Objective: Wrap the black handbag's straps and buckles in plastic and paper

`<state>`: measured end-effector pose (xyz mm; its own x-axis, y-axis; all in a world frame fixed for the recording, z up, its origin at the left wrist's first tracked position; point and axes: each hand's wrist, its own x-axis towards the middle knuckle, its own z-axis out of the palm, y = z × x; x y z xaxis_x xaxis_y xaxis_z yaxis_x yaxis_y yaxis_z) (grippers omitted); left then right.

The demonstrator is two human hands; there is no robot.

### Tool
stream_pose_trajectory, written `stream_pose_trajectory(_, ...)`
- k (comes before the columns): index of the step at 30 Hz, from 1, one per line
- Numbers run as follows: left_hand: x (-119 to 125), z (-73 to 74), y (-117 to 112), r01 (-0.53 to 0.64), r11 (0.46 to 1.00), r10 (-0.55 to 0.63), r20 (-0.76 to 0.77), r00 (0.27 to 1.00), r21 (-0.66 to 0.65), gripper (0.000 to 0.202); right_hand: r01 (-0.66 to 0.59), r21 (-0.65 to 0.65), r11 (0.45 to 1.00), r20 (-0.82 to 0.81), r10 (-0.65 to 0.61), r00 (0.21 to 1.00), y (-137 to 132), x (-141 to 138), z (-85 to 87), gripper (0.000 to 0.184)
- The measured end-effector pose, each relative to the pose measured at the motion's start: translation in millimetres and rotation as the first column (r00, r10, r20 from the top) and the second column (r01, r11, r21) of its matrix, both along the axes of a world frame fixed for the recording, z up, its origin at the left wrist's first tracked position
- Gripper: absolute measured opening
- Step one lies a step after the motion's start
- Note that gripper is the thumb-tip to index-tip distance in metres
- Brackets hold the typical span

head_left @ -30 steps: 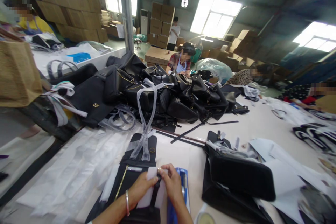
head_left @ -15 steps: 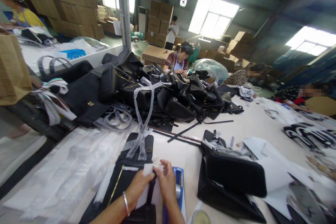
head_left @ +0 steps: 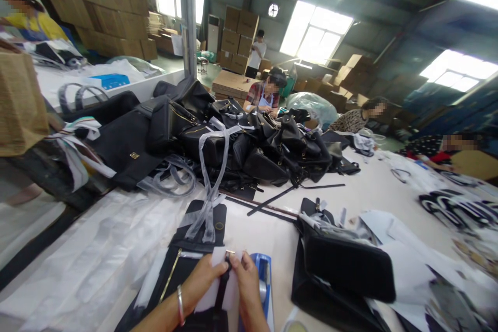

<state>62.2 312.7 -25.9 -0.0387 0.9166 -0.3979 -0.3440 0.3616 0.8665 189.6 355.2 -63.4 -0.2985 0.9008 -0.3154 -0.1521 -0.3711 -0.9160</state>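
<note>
A black bag (head_left: 161, 282) lies in front of me with a gold zipper along its side. Over it, my left hand (head_left: 204, 275) pinches a white sheet (head_left: 218, 255) and the edge of a black strap (head_left: 221, 290). My right hand (head_left: 246, 277) has its fingers closed on the strap's upper end, right by a small metal buckle (head_left: 230, 252). Clear plastic wrap covers the handles (head_left: 210, 218) at the bag's far end. Just right of my right hand stands a blue tape dispenser (head_left: 265, 267), partly hidden by the wrist.
Black bags (head_left: 268, 158) are heaped across the table. Another black bag (head_left: 346, 264) stands at the right, beside white paper (head_left: 392, 238). Thin white wrapping sheets (head_left: 105, 249) cover the left. A roll of tape (head_left: 294, 326) sits at the front edge. Several people work around.
My right hand's fingers have lowered and closed in on the strap by the buckle, where the raised fingers held a white scrap before. The view has tilted slightly up.
</note>
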Motion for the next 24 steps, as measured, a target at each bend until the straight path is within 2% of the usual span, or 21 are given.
stream_pose_trajectory(4,-4,-0.8,6,0.057,0.998,-0.055,-0.089,0.995,0.020,0.034,0.007,0.032,0.999,0.058,-0.009,0.998,3,-1,-11.9,0.027)
stream_pose_trajectory(7,-2,-3.1,6,0.019,1.000,-0.017,-0.153,0.988,0.017,0.033,0.051,0.108,0.993,0.212,-0.073,0.974,2,-3,-15.8,0.029)
stream_pose_trajectory(9,1,-4.4,4,-0.036,0.999,0.036,-0.175,0.984,0.003,0.033,0.052,0.169,0.984,0.367,-0.111,0.924,-3,-4,-14.2,0.032)
stream_pose_trajectory(12,3,-6.2,1,-0.094,0.996,0.091,-0.180,0.979,-0.007,0.035,-0.010,0.267,0.964,0.538,-0.140,0.831,-15,-1,-9.9,0.030)
stream_pose_trajectory(16,5,-10.7,0,-0.137,0.990,0.130,-0.156,0.979,-0.030,0.038,-0.054,0.387,0.920,0.570,-0.192,0.799,-30,4,-11.0,0.027)
stream_pose_trajectory(24,9,-21.9,-1,-0.188,0.982,0.190,-0.110,0.976,0.030,0.032,-0.074,0.433,0.898,0.636,-0.247,0.731,-34,-2,-9.1,0.029)
